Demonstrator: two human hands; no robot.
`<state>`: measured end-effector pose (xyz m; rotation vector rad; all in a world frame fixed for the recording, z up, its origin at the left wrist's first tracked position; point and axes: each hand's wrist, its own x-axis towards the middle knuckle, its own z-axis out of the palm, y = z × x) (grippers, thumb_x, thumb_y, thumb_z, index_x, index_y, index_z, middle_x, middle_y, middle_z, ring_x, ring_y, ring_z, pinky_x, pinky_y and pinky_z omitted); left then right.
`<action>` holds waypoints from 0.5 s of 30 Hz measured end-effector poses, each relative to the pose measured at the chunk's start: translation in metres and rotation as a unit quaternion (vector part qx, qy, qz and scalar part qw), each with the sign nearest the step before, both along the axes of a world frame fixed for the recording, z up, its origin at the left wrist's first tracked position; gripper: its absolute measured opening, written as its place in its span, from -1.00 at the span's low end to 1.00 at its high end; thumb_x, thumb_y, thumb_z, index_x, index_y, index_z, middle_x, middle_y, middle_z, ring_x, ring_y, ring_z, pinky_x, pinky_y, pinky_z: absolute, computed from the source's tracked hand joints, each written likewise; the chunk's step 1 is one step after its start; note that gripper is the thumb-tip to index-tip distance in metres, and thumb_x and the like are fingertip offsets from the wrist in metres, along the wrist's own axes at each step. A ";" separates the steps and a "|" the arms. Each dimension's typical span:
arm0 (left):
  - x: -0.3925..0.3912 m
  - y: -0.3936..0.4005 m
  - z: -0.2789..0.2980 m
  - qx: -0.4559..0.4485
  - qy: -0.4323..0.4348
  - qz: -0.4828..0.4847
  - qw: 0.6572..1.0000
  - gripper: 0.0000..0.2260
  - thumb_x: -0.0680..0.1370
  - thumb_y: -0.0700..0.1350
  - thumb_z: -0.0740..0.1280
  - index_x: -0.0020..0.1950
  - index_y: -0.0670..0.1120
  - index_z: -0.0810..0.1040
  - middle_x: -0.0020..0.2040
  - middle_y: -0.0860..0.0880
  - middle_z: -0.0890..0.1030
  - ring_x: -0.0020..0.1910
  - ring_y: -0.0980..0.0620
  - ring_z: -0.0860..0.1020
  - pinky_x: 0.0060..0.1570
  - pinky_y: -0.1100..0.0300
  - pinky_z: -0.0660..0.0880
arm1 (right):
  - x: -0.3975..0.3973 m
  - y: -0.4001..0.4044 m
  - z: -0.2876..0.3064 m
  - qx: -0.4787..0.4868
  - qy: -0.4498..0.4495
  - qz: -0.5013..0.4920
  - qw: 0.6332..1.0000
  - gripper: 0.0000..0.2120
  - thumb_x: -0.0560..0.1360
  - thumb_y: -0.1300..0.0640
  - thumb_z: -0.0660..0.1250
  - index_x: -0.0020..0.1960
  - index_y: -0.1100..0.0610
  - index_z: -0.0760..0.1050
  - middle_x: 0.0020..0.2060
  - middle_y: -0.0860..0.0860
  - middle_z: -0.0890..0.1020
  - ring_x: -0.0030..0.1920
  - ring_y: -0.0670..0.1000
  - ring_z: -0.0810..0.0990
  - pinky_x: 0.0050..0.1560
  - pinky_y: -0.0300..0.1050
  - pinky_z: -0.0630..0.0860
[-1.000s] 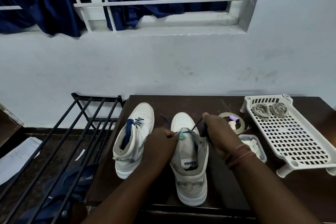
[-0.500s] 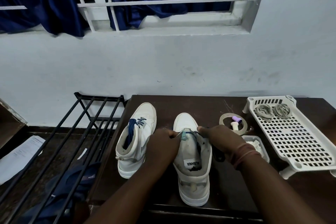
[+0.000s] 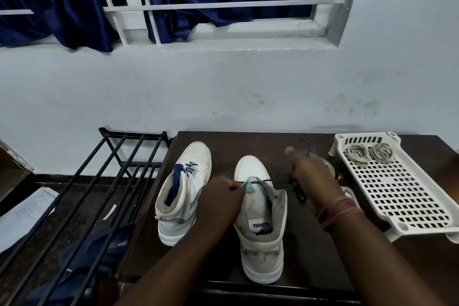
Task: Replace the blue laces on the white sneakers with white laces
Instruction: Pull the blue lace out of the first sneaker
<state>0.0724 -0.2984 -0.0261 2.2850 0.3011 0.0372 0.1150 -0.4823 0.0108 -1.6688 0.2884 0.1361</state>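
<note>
Blue lace (image 3: 296, 187) half out of the near sneaker (image 3: 260, 218), trailing off to the right of it across the dark worktop (image 3: 248, 141). Runs from the low eyelets near the toe, sideways and up into the right hand (image 3: 315, 176). Right hand blurred, fingers (image 3: 289, 150) bunched and lifted toward the far edge, seems to pinch the lace; hard to be sure. Left hand (image 3: 218, 200) curled round the left flap of the same shoe, fingers pinching the edge by the tongue, keeping it steady.

Sneaker stands toe away, heel toward the person, long side pointing to the wall. Lace leaves the shoe on the right, so right hand is the nearer one for the next pull; probably a tug away and to the right to slide it free of the last holes.

Other sneaker (image 3: 183, 194) just left, toe away too, blue lace still threaded in it and untouched.

White laces (image 3: 367, 153) in two coils at the far end of the white tray (image 3: 397, 196), well to the right.

Writing: "ALBANIA" on the white tag inside the near shoe, read upside down. Nothing else clear enough to read.
</note>
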 end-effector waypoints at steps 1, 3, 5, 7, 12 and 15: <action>0.000 0.000 0.000 -0.001 0.001 0.002 1.000 -0.81 0.52 0.12 0.39 -0.10 0.07 0.76 -0.25 0.00 0.69 -0.20 0.08 0.64 -0.16 0.16 0.51 | -0.003 -0.001 -0.008 -0.099 0.019 0.026 0.995 -0.66 0.51 -0.14 0.31 -0.26 0.10 0.47 -0.48 0.02 0.45 -0.50 -0.01 0.36 -0.44 -0.20 0.23; 0.000 0.000 0.001 -0.005 0.005 0.003 1.000 -0.82 0.52 0.12 0.40 -0.10 0.08 0.75 -0.25 0.02 0.69 -0.20 0.08 0.64 -0.14 0.14 0.53 | -0.004 0.000 -0.025 -0.177 0.073 0.076 0.978 -0.58 0.38 -0.24 0.38 -0.17 0.14 0.54 -0.42 0.02 0.49 -0.44 0.00 0.41 -0.39 -0.16 0.26; 0.001 0.000 0.000 -0.007 0.006 0.003 1.000 -0.81 0.51 0.12 0.39 -0.11 0.08 0.75 -0.26 0.02 0.68 -0.20 0.07 0.64 -0.12 0.11 0.55 | -0.004 0.005 -0.029 -0.175 0.106 0.089 0.975 -0.60 0.34 -0.19 0.45 -0.17 0.17 0.54 -0.36 0.06 0.55 -0.39 0.05 0.49 -0.35 -0.12 0.34; 0.000 0.000 -0.001 -0.005 0.004 0.004 1.000 -0.81 0.52 0.11 0.39 -0.10 0.07 0.75 -0.25 0.01 0.68 -0.19 0.06 0.64 -0.12 0.11 0.56 | -0.002 0.008 -0.028 -0.160 0.100 0.065 0.980 -0.72 0.35 -0.01 0.51 -0.19 0.21 0.59 -0.29 0.14 0.65 -0.28 0.14 0.62 -0.24 0.02 0.51; 0.001 -0.001 -0.002 0.002 -0.002 0.008 1.000 -0.81 0.52 0.07 0.40 -0.11 0.01 0.75 -0.24 -0.02 0.69 -0.20 0.03 0.64 -0.12 0.08 0.55 | 0.001 0.004 -0.028 -0.146 0.103 0.108 0.978 -0.77 0.39 0.00 0.32 -0.19 0.19 0.53 -0.21 0.20 0.57 -0.18 0.15 0.53 -0.04 0.16 0.55; 0.001 -0.001 -0.002 0.004 0.005 0.009 1.000 -0.80 0.52 0.06 0.39 -0.13 -0.01 0.74 -0.27 -0.03 0.67 -0.21 0.01 0.64 -0.14 0.06 0.54 | -0.003 0.011 -0.013 -0.015 0.080 0.089 0.993 -0.78 0.51 0.04 0.22 -0.23 0.15 0.44 -0.22 0.21 0.51 -0.24 0.13 0.48 -0.18 0.03 0.53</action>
